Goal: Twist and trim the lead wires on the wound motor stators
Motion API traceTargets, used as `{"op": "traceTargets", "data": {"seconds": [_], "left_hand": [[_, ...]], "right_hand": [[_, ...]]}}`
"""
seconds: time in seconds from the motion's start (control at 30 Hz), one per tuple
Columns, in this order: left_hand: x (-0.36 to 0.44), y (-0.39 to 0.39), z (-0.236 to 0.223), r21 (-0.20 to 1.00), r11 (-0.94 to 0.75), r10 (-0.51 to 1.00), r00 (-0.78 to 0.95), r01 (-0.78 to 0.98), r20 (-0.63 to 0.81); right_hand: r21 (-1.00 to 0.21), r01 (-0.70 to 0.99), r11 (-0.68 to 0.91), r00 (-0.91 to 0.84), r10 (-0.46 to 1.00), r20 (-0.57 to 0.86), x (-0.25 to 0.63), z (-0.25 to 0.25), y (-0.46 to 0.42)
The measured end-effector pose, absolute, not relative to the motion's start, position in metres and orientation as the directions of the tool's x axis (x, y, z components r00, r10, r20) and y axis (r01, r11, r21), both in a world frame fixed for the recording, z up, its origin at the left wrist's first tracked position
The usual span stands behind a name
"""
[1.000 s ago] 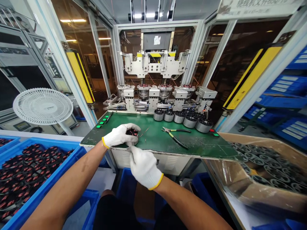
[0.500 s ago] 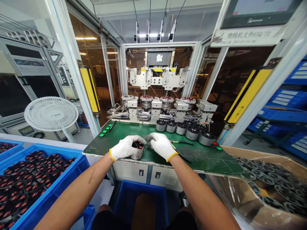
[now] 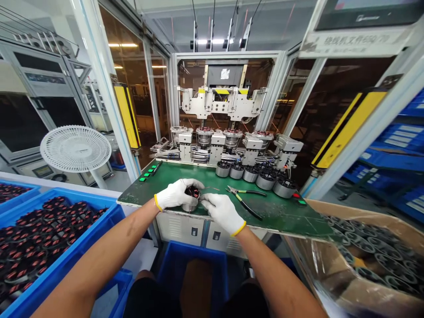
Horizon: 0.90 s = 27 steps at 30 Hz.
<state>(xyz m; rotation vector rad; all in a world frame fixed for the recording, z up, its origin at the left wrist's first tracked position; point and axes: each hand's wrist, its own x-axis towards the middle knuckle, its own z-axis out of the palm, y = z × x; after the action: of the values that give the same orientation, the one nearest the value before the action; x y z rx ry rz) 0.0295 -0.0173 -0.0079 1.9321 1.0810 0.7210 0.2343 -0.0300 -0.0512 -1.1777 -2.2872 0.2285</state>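
Meanwhile, at a green workbench (image 3: 274,216), a worker's gloved left hand (image 3: 177,194) is gripping a wound stator (image 3: 192,192), fingers curled around its red-and-copper windings, with the stator's base resting on the bench near the front edge. The gloved right hand (image 3: 223,213) is closing in narrowly from the right, its fingertips (image 3: 206,199) meeting the stator's side near a thin wire (image 3: 210,188); whether they are pinching anything cannot be told from this view. Pliers (image 3: 245,198) are lying just right of the hands, and a row of stator cores (image 3: 251,176) is standing beyond them before a winding machine (image 3: 225,101). A blue crate (image 3: 76,260) of wound stators (image 3: 43,234) is sitting at left, a cardboard box (image 3: 364,216) of bare cores (image 3: 374,254) at right.
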Motion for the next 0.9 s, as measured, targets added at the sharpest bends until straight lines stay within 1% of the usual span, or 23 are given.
{"op": "traceTargets", "data": {"seconds": [0.07,0.1,0.13,0.17,0.2,0.23,0.27,0.3,0.33,0.37,0.4,0.43,0.5,0.57,0.6,0.63,0.73,0.8,0.87,0.9], "left_hand": [[0.019,-0.02,0.001,0.82,-0.335,0.871,0.485,0.464,0.081],[0.012,-0.024,0.006,0.786,-0.361,0.881,0.459,0.501,0.112],[0.004,-0.029,0.009,0.737,-0.381,0.905,0.387,0.558,0.175],[-0.002,-0.036,0.011,0.674,-0.384,0.923,0.273,0.631,0.27],[-0.007,-0.045,0.011,0.598,-0.373,0.911,0.157,0.709,0.383],[-0.009,-0.055,0.009,0.512,-0.364,0.87,0.088,0.778,0.485],[-0.007,-0.066,0.005,0.4,-0.381,0.817,0.102,0.834,0.567],[-0.002,-0.076,-0.001,0.249,-0.452,0.766,0.229,0.857,0.601],[0.006,-0.084,-0.008,0.073,-0.545,0.708,0.412,0.835,0.574],[0.016,-0.09,-0.015,-0.095,-0.631,0.641,0.587,0.77,0.494],[0.026,-0.093,-0.022,-0.225,-0.678,0.589,0.7,0.7,0.403],[0.036,-0.095,-0.028,-0.321,-0.689,0.562,0.758,0.65,0.331],[0.05,-0.092,-0.036,-0.43,-0.659,0.558,0.784,0.618,0.271],[0.055,-0.088,-0.038,-0.475,-0.639,0.555,0.79,0.605,0.258],[0.054,-0.087,-0.038,-0.484,-0.642,0.547,0.798,0.594,0.254],[0.052,-0.086,-0.036,-0.487,-0.649,0.538,0.805,0.585,0.251],[0.043,-0.088,-0.031,-0.464,-0.67,0.521,0.812,0.58,0.262],[0.035,-0.091,-0.029,-0.407,-0.703,0.509,0.813,0.582,0.282],[0.027,-0.093,-0.028,-0.308,-0.74,0.5,0.796,0.598,0.342],[0.024,-0.094,-0.028,-0.239,-0.752,0.507,0.771,0.615,0.386]], "right_hand": [[-0.508,0.625,0.593,-0.464,0.805,0.369,0.237,-0.051,-0.025],[-0.539,0.605,0.586,-0.462,0.81,0.361,0.238,-0.051,-0.024],[-0.557,0.594,0.581,-0.463,0.813,0.354,0.238,-0.051,-0.024],[-0.561,0.592,0.579,-0.464,0.814,0.349,0.238,-0.051,-0.025],[-0.554,0.595,0.582,-0.471,0.811,0.347,0.238,-0.05,-0.026],[-0.537,0.603,0.59,-0.48,0.806,0.346,0.238,-0.05,-0.027],[-0.514,0.612,0.602,-0.492,0.798,0.349,0.238,-0.05,-0.028],[-0.487,0.619,0.616,-0.504,0.787,0.355,0.238,-0.049,-0.028],[-0.465,0.623,0.629,-0.515,0.777,0.362,0.238,-0.049,-0.029],[-0.449,0.626,0.638,-0.521,0.77,0.368,0.239,-0.048,-0.029],[-0.44,0.627,0.643,-0.524,0.766,0.372,0.239,-0.048,-0.029],[-0.435,0.629,0.644,-0.525,0.765,0.373,0.239,-0.048,-0.029],[-0.425,0.644,0.636,-0.52,0.772,0.367,0.239,-0.046,-0.031],[-0.38,0.685,0.622,-0.506,0.781,0.366,0.236,-0.044,-0.034],[-0.337,0.717,0.61,-0.494,0.786,0.372,0.234,-0.043,-0.035],[-0.279,0.756,0.592,-0.477,0.79,0.384,0.232,-0.041,-0.037],[-0.052,0.871,0.489,-0.424,0.8,0.424,0.223,-0.039,-0.04],[0.065,0.901,0.429,-0.413,0.804,0.428,0.218,-0.038,-0.041],[0.121,0.902,0.413,-0.425,0.805,0.415,0.213,-0.038,-0.041],[0.134,0.9,0.414,-0.431,0.804,0.41,0.212,-0.038,-0.041]]}}
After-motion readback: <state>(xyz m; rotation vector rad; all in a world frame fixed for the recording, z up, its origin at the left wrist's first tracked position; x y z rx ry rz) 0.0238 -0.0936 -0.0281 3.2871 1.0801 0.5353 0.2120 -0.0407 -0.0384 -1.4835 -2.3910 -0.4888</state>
